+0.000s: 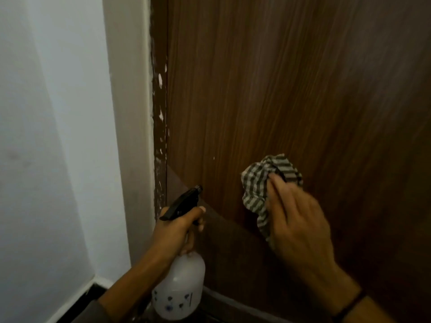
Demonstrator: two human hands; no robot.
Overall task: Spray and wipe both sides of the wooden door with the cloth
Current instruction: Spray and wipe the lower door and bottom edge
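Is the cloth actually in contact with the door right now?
Touching. The head view shows the right hand holding the bunched striped cloth against the wooden door, with no gap showing between them.

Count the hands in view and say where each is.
2. The left hand grips the spray bottle near the door's edge; the right hand holds the striped cloth against the wooden door.
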